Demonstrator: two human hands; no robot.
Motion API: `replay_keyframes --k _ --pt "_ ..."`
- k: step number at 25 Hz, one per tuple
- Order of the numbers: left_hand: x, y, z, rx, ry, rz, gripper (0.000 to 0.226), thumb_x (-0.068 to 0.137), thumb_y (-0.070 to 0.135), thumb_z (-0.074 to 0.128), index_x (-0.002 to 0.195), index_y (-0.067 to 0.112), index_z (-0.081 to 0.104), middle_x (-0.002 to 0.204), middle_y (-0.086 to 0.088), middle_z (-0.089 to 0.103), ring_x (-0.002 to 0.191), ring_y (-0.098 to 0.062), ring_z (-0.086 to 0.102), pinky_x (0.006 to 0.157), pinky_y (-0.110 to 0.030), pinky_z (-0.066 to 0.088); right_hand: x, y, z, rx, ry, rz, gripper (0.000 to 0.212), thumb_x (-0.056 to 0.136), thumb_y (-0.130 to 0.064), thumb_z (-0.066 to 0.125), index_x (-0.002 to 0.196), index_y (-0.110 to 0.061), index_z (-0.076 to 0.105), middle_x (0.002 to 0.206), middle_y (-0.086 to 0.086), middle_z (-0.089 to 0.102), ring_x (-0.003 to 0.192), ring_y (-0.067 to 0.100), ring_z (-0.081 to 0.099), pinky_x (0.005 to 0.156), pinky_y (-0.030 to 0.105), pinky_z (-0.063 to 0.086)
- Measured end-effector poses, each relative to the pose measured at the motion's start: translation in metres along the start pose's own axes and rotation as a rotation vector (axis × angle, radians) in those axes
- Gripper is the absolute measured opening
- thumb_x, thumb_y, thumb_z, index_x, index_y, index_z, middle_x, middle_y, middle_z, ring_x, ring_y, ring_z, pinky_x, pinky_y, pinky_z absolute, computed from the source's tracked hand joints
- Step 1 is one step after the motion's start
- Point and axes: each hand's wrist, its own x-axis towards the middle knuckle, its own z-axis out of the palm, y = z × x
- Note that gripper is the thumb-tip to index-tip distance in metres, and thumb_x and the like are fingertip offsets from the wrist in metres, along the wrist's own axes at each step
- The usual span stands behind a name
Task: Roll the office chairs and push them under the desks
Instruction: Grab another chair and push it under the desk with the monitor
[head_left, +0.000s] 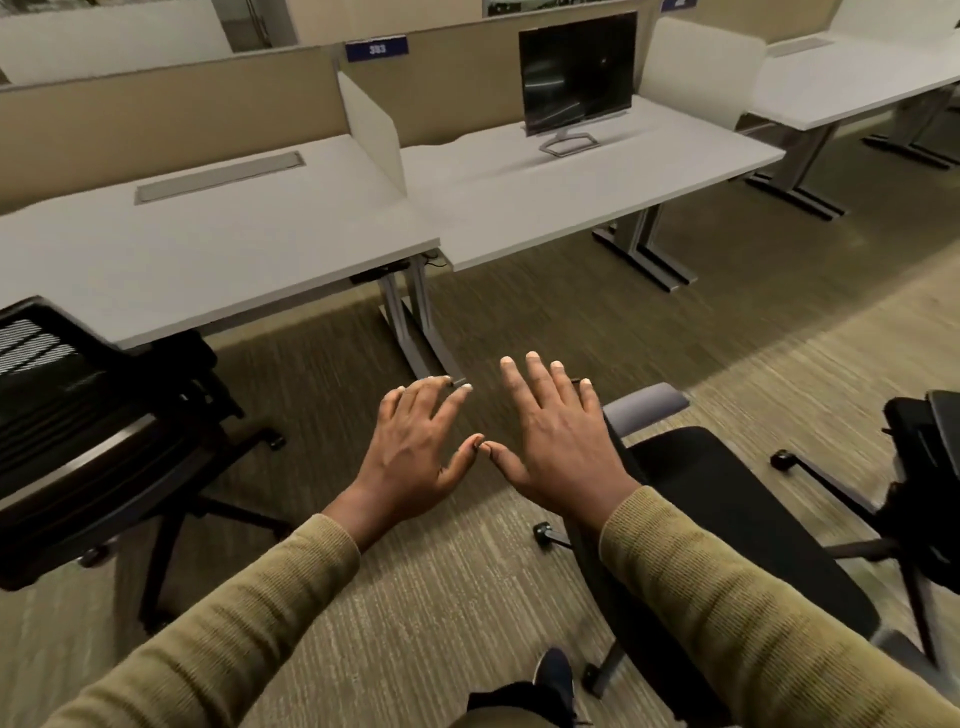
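My left hand (421, 441) and my right hand (553, 431) hover side by side over the carpet, palms down, fingers spread, thumbs touching, holding nothing. A black office chair (727, 514) with a grey armrest stands just right of my right hand, out from the desks. A black mesh-back chair (78, 431) sits at the left, partly under the left desk (223, 244). A third black chair (914, 467) shows at the right edge. The middle desk (571, 192) has open floor beneath it.
A monitor (576, 73) stands on the middle desk. White dividers (371, 124) separate the desks, backed by a beige partition. Metal desk legs (415, 327) reach onto the carpet ahead of my hands. Another desk (852, 88) stands at the far right. My shoe (553, 675) shows below.
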Motion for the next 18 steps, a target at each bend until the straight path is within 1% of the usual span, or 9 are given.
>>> replay_keyframes --k 4,6,8,10,11,12,13,15,18 --pt "0.052 0.058 0.033 -0.173 -0.049 0.115 0.057 0.101 0.047 0.037 0.146 0.016 0.052 0.148 -0.01 0.051 0.138 -0.026 0.045 0.111 -0.046 0.036 -0.024 0.055 0.001 0.04 -0.066 0.124 0.099 0.091 -0.064 0.05 0.159 -0.02 -0.009 0.168 0.015 -0.002 0.154 0.036 0.005 0.122 0.057 0.016" --pt "0.074 0.083 0.05 -0.21 -0.108 0.197 0.055 0.101 0.044 0.036 0.145 0.016 0.053 0.151 -0.01 0.05 0.142 -0.026 0.042 0.114 -0.046 0.034 -0.039 0.076 0.009 0.076 -0.12 0.151 0.102 0.089 -0.061 0.053 0.159 -0.019 -0.009 0.168 0.015 0.0 0.153 0.036 0.008 0.122 0.056 0.02" --pt "0.085 0.098 0.066 -0.155 -0.202 0.283 0.056 0.101 0.046 0.031 0.143 0.018 0.056 0.154 -0.006 0.048 0.148 -0.024 0.036 0.12 -0.048 0.027 -0.052 0.089 0.018 0.103 -0.174 0.175 0.104 0.088 -0.059 0.056 0.158 -0.017 -0.008 0.167 0.013 0.006 0.152 0.034 0.016 0.12 0.054 0.026" --pt "0.089 0.112 0.083 -0.074 -0.272 0.349 0.055 0.101 0.047 0.028 0.14 0.021 0.058 0.153 -0.002 0.049 0.151 -0.022 0.031 0.123 -0.05 0.018 -0.066 0.105 0.026 0.146 -0.225 0.197 0.101 0.088 -0.059 0.054 0.159 -0.014 -0.002 0.163 0.011 0.021 0.145 0.031 0.032 0.112 0.049 0.038" --pt "0.087 0.119 0.089 -0.048 -0.276 0.356 0.053 0.102 0.046 0.029 0.137 0.023 0.061 0.15 0.0 0.053 0.15 -0.021 0.032 0.124 -0.051 0.017 -0.076 0.112 0.03 0.173 -0.247 0.205 0.1 0.087 -0.06 0.053 0.159 -0.013 0.002 0.157 0.01 0.031 0.136 0.029 0.042 0.105 0.046 0.043" --pt "0.084 0.123 0.092 -0.033 -0.261 0.347 0.05 0.102 0.046 0.03 0.133 0.024 0.063 0.144 0.0 0.056 0.148 -0.021 0.035 0.124 -0.05 0.017 -0.085 0.115 0.033 0.197 -0.266 0.207 0.098 0.087 -0.061 0.052 0.159 -0.013 0.005 0.151 0.009 0.039 0.127 0.027 0.049 0.097 0.043 0.046" --pt "0.08 0.126 0.094 -0.027 -0.242 0.325 0.048 0.102 0.045 0.031 0.129 0.024 0.065 0.139 0.0 0.059 0.146 -0.021 0.038 0.123 -0.05 0.017 -0.093 0.116 0.035 0.214 -0.278 0.198 0.097 0.087 -0.062 0.052 0.158 -0.013 0.009 0.147 0.008 0.043 0.121 0.026 0.053 0.092 0.042 0.046" --pt "0.071 0.133 0.094 -0.02 -0.216 0.277 0.046 0.101 0.044 0.031 0.122 0.024 0.066 0.132 0.001 0.062 0.142 -0.022 0.043 0.121 -0.05 0.019 -0.104 0.12 0.038 0.231 -0.277 0.168 0.095 0.086 -0.06 0.054 0.157 -0.012 0.014 0.144 0.01 0.046 0.119 0.029 0.055 0.091 0.042 0.047" --pt "0.039 0.158 0.09 -0.003 -0.176 0.203 0.044 0.101 0.043 0.031 0.116 0.023 0.066 0.125 0.001 0.063 0.136 -0.022 0.047 0.118 -0.049 0.021 -0.131 0.127 0.033 0.25 -0.327 0.1 0.093 0.087 -0.056 0.058 0.157 -0.011 0.016 0.144 0.012 0.046 0.122 0.031 0.053 0.096 0.044 0.047"
